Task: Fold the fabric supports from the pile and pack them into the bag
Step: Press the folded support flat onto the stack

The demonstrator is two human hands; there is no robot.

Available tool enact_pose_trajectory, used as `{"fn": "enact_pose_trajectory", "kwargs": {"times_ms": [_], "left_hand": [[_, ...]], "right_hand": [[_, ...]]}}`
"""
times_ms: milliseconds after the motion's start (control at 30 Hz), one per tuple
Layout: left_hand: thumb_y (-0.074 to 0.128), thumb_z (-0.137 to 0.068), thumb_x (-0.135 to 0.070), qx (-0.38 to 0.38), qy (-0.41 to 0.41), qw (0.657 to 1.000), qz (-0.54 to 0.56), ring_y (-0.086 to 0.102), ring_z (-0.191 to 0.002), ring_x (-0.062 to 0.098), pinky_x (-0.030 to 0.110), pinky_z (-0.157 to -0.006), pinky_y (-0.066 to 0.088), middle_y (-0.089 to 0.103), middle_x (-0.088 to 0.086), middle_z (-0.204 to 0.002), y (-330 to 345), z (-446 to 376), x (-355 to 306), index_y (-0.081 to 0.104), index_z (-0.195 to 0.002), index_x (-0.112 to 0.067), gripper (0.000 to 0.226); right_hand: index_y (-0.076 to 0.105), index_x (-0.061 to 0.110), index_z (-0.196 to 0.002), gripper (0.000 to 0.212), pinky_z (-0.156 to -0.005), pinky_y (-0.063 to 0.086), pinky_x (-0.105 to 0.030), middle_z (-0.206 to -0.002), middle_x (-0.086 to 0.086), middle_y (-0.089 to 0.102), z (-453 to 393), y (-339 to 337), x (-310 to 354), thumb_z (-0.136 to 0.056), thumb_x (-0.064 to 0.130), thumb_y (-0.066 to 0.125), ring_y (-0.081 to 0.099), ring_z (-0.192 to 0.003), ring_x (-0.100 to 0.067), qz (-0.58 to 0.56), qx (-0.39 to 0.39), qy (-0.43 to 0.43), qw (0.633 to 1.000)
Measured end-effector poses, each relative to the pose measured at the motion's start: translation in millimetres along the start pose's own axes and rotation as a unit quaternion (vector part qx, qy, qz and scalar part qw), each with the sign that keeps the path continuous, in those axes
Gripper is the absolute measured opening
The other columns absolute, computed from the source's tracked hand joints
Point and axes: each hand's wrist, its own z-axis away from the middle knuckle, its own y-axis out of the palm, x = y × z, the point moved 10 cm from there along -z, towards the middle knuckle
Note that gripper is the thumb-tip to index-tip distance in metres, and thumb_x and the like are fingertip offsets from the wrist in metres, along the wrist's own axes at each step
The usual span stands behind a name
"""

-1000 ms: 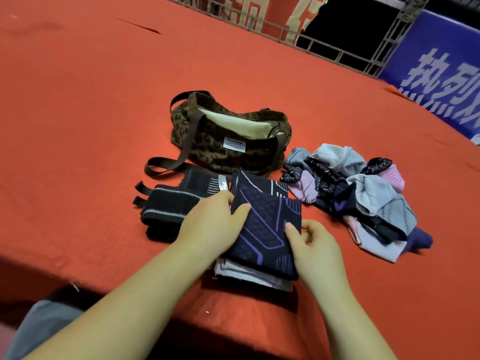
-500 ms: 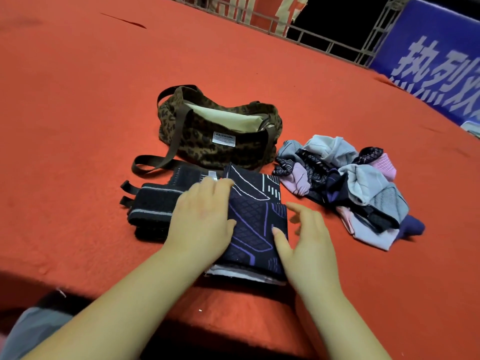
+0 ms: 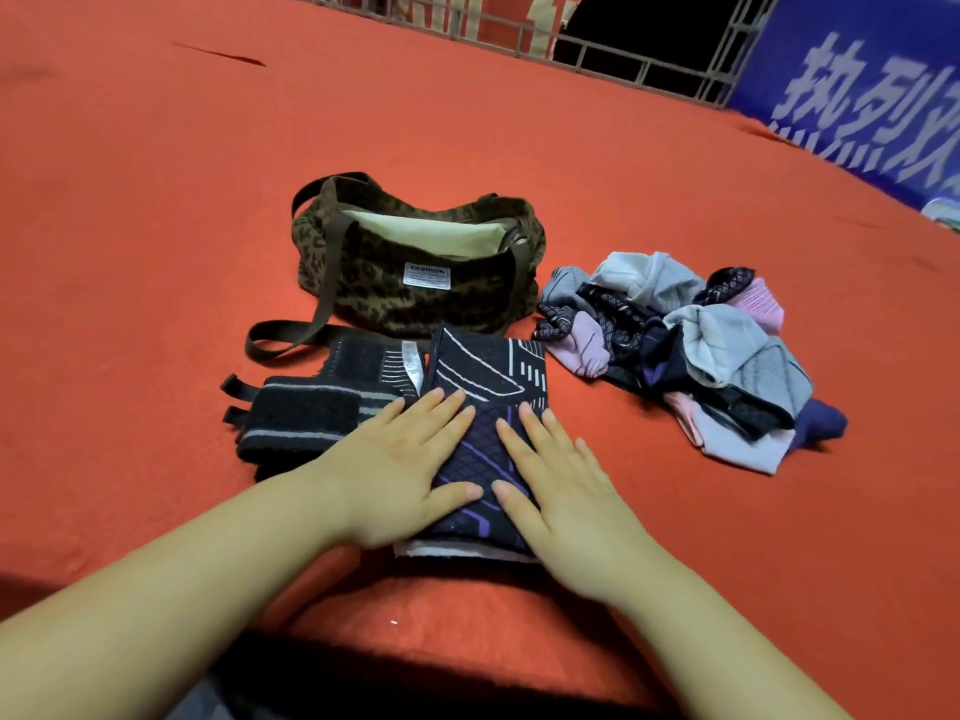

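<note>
Within the last second both the left hand [image 3: 410, 459] and right hand [image 3: 558, 475] had released the folded support [image 3: 483, 407] and flattened, fingers straight, onto it, suggesting the fold was done and ready for the open bag [image 3: 415, 262] just beyond the fingertips.

bag [image 3: 415, 283] leopard brn | support [image 3: 488, 387] blk/purple lines | cloth [image 3: 156, 200] red
</note>
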Motion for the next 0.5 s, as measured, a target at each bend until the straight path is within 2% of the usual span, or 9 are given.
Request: {"fn": "enact_pose_trajectory", "kwargs": {"times_ms": [33,100,167,233,333,400,500], "left_hand": [[-0.029,-0.043,-0.085,0.011,-0.007,1.0,-0.014,-0.02,-0.142,0.009,0.03,-0.113,-0.013,-0.021,-0.003,-0.156,-1,0,-2,-0.016,-0.149,-0.02,0.125],[-0.009,-0.071,-0.078,0.029,-0.03,0.998,-0.045,-0.018,-0.144,0.014,0.033,-0.115,-0.012,-0.02,0.001,-0.157,-6,-1,-7,-0.015,-0.149,-0.017,0.099],[0.02,-0.096,-0.056,0.019,-0.048,0.997,-0.053,-0.017,-0.145,0.02,0.034,-0.115,-0.011,-0.019,0.007,-0.157,-20,-4,-17,-0.012,-0.15,-0.012,0.077],[0.034,-0.1,-0.039,-0.032,-0.036,0.999,-0.006,-0.016,-0.145,0.02,0.03,-0.115,-0.011,-0.019,0.008,-0.157,-37,-10,-39,-0.012,-0.15,-0.012,0.073],[0.04,-0.1,-0.03,-0.084,0.02,0.988,0.13,-0.01,-0.146,0.013,0.024,-0.115,-0.006,-0.013,0.001,-0.159,-57,-26,-93,-0.006,-0.151,-0.017,0.07],[0.041,-0.099,-0.026,-0.08,0.051,0.977,0.192,-0.006,-0.146,0.013,0.024,-0.117,-0.003,-0.008,0.001,-0.16,-57,-46,-135,-0.001,-0.152,-0.017,0.068],[0.041,-0.099,-0.023,-0.044,0.042,0.969,0.239,-0.001,-0.147,0.018,0.03,-0.119,0.002,-0.004,0.006,-0.16,-30,-86,-179,0.005,-0.152,-0.014,0.065]], "right_hand": [[-0.004,0.039,-0.148,0.084,-0.111,-0.015,-0.025,-0.15,0.021,-0.019,0,0,0,-0.07,0.068,-0.005,-0.027,-0.133,0.004,-0.005,-0.001,-0.002,1.0],[-0.001,0.039,-0.149,0.083,-0.112,-0.014,-0.024,-0.147,0.023,-0.021,3,-4,-1,-0.072,0.07,0.001,-0.026,-0.133,0.005,-0.017,-0.01,-0.005,1.0],[0.0,0.04,-0.148,0.079,-0.114,-0.013,-0.024,-0.146,0.023,-0.023,11,-9,-12,-0.076,0.071,0.012,-0.023,-0.136,0.005,-0.042,-0.026,0.014,0.999],[-0.001,0.044,-0.146,0.081,-0.115,-0.01,-0.024,-0.147,0.022,-0.02,24,-14,-33,-0.073,0.075,0.014,-0.019,-0.137,0.004,-0.077,-0.044,0.049,0.995],[0.001,0.042,-0.147,0.089,-0.115,-0.006,-0.026,-0.15,0.02,-0.014,47,-14,-81,-0.065,0.077,0.007,-0.014,-0.141,0.0,-0.09,-0.058,0.119,0.987],[0.005,0.036,-0.149,0.095,-0.116,-0.003,-0.029,-0.155,0.014,-0.01,65,-13,-117,-0.062,0.074,0.004,-0.01,-0.144,-0.006,-0.078,-0.069,0.172,0.98],[0.001,0.031,-0.15,0.1,-0.116,-0.003,-0.033,-0.159,0.003,-0.012,91,-9,-163,-0.058,0.07,-0.004,-0.011,-0.146,-0.013,-0.017,-0.063,0.245,0.967]]}}
